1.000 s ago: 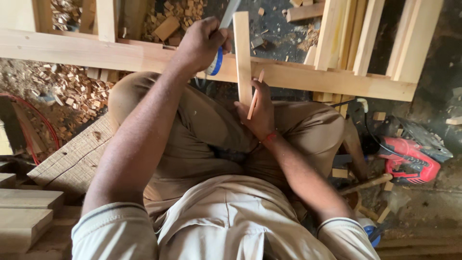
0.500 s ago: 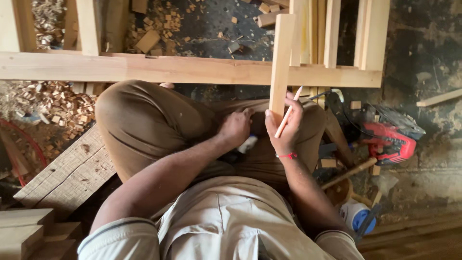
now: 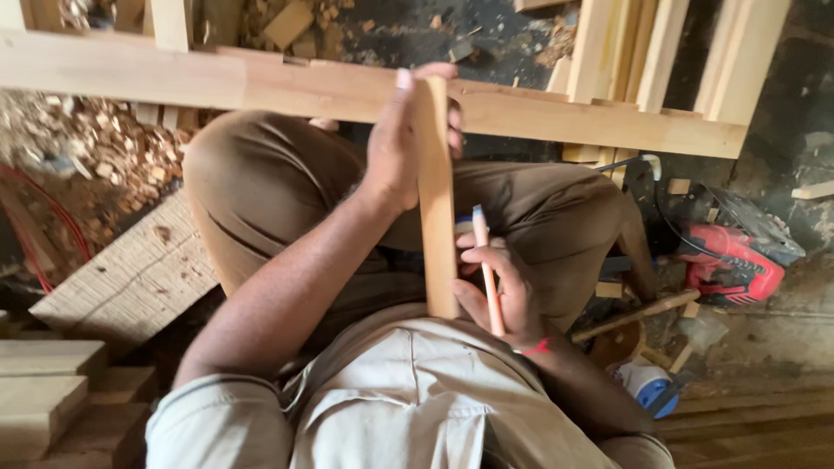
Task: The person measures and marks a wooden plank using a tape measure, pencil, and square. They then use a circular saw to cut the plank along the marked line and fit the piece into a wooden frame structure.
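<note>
Wood shavings and chips [image 3: 95,143] litter the dirt floor at far left, with a red cable [image 3: 48,221] curving past them. Stacked pale planks [image 3: 39,382] sit at lower left, and a rough sawn board [image 3: 130,278] lies angled beside the person's left knee. A long pale timber rail [image 3: 217,82] runs across the top of the view, over the person's crossed legs in brown trousers.

Left hand [image 3: 395,148] is wrapped around the upper part of a narrow wooden strip [image 3: 437,217], fingers closed on it near where its top end meets the rail. The strip stands roughly upright in view, its lower end down at the person's lap, against the beige shirt.

Right hand [image 3: 504,291] grips the strip's lower part with thumb and fingers and also pinches an orange pencil [image 3: 486,265], which lies alongside the strip just to its right, white tip pointing up. A red band sits at that wrist.

More pale upright battens [image 3: 660,52] lean at upper right behind the rail. Dark, dusty floor [image 3: 782,347] at right holds a red power tool [image 3: 734,265] with a black cord, a wooden-handled tool [image 3: 638,314], small offcuts, and a white and blue container [image 3: 647,386] near the right elbow. Dark wooden boards run along the lower right edge.
</note>
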